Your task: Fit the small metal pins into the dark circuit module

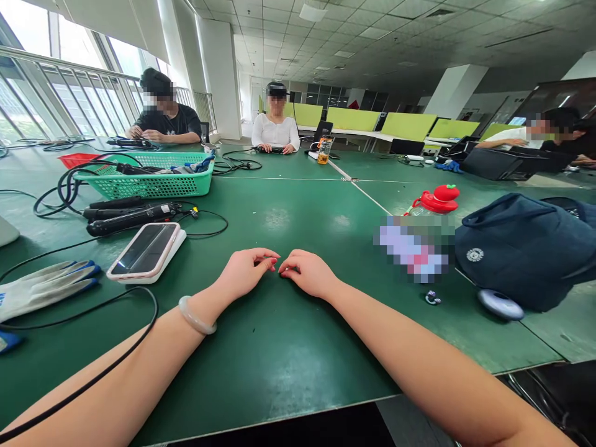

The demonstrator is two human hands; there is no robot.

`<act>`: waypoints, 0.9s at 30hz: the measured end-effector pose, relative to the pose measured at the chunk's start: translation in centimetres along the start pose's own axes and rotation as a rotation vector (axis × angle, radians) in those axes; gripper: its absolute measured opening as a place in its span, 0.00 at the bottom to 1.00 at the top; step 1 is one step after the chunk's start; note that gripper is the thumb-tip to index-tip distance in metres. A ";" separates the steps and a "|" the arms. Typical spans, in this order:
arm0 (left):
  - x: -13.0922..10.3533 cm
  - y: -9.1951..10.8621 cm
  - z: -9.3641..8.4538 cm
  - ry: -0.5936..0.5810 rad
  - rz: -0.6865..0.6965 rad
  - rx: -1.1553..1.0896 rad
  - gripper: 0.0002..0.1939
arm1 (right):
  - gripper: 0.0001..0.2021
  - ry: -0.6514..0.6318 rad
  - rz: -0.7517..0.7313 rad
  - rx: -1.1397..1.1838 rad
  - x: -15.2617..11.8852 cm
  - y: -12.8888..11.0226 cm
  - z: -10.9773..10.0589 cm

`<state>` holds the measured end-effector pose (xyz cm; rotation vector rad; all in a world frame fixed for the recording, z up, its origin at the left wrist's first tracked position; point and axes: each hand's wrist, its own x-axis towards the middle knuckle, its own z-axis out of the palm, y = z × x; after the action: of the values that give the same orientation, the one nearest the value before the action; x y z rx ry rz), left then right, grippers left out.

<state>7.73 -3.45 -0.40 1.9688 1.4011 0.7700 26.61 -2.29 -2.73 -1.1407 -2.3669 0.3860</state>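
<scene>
"While the green table [288, 347] fills the foreground, what sits on it?"

"A dark blue bag [526, 248] at right, a green basket [153, 185] at left, and a phone [146, 251], screen up, nearer than the basket."

"Smaller still?"

"The left hand [242, 270] and right hand [310, 273], curled nearly closed, close together; whether they pinch anything, I can't tell"

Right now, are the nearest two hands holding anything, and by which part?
It can't be told: the left hand and right hand are curled close together over the green table, with no object clearly visible in either.
</scene>
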 end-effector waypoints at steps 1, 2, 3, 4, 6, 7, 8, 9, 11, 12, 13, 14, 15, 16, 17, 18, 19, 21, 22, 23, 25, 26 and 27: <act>0.0 0.0 0.0 0.003 -0.004 -0.002 0.15 | 0.05 0.013 -0.005 0.008 0.0 0.0 0.1; 0.0 -0.1 0.0 0.010 -0.004 -0.006 0.15 | 0.05 0.026 -0.002 0.019 0.1 -0.1 0.1; 0.1 -0.2 0.0 0.017 -0.002 -0.014 0.15 | 0.04 0.038 0.005 0.034 0.1 -0.1 0.1; 0.1 -0.3 0.1 0.023 0.002 -0.026 0.15 | 0.04 0.050 0.013 0.051 0.1 -0.1 0.0; 0.2 -0.4 0.1 0.030 0.006 -0.054 0.14 | 0.05 0.077 0.025 0.093 0.2 0.0 -0.2; 0.2 -0.5 0.2 0.030 0.007 -0.067 0.14 | 0.05 0.095 0.032 0.118 0.2 0.0 -0.3; 0.3 -0.6 0.2 0.026 0.009 -0.084 0.14 | 0.06 0.115 0.043 0.145 0.3 0.1 -0.3; 0.3 -0.6 0.3 0.017 0.014 -0.106 0.15 | 0.07 0.135 0.059 0.172 0.3 0.1 -0.4; 0.4 -0.8 0.5 -0.006 0.038 -0.159 0.15 | 0.09 0.169 0.098 0.222 0.3 0.4 -0.4; 0.4 -0.9 0.6 -0.018 0.049 -0.181 0.16 | 0.09 0.182 0.120 0.247 0.4 0.5 -0.3; 0.4 -1.0 0.8 -0.031 0.056 -0.195 0.16 | 0.10 0.191 0.146 0.278 0.5 0.8 -0.3; 0.5 -1.1 0.9 -0.041 0.057 -0.199 0.16 | 0.10 0.198 0.178 0.318 0.6 1.1 -0.1; 0.5 -1.2 1.0 -0.049 0.053 -0.195 0.16 | 0.10 0.208 0.219 0.372 0.7 1.4 0.0; 0.6 -1.2 1.1 -0.050 0.047 -0.187 0.16 | 0.11 0.213 0.267 0.442 0.9 1.7 0.1; 0.7 -1.3 1.2 -0.044 0.040 -0.178 0.16 | 0.11 0.218 0.313 0.524 1.0 2.0 0.2; 0.9 -1.3 1.3 -0.028 0.029 -0.171 0.16 | 0.11 0.222 0.347 0.608 1.2 2.3 0.3; 1.0 -1.3 1.4 -0.007 0.017 -0.166 0.16 | 0.10 0.222 0.372 0.690 1.3 2.5 0.3; 1.4 -1.2 1.6 0.040 -0.009 -0.154 0.16 | 0.08 0.209 0.403 0.824 1.5 2.6 0.2; 1.5 -1.1 1.6 0.060 -0.020 -0.141 0.15 | 0.07 0.195 0.414 0.873 1.6 2.6 0.2; 1.6 -1.1 1.7 0.077 -0.027 -0.121 0.15 | 0.06 0.178 0.424 0.907 1.6 2.5 0.1; 1.8 -1.0 1.8 0.104 -0.027 -0.061 0.14 | 0.04 0.141 0.439 0.943 1.8 2.3 -0.1; 1.9 -1.0 1.9 0.111 -0.022 -0.031 0.14 | 0.04 0.125 0.446 0.951 1.9 2.2 -0.2; 2.1 -1.0 1.9 0.111 -0.016 -0.009 0.14 | 0.03 0.113 0.453 0.954 2.0 2.1 -0.3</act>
<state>9.11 -1.46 -2.21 1.9310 1.4725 0.8884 27.07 0.65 -2.82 -1.1176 -1.4551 1.3689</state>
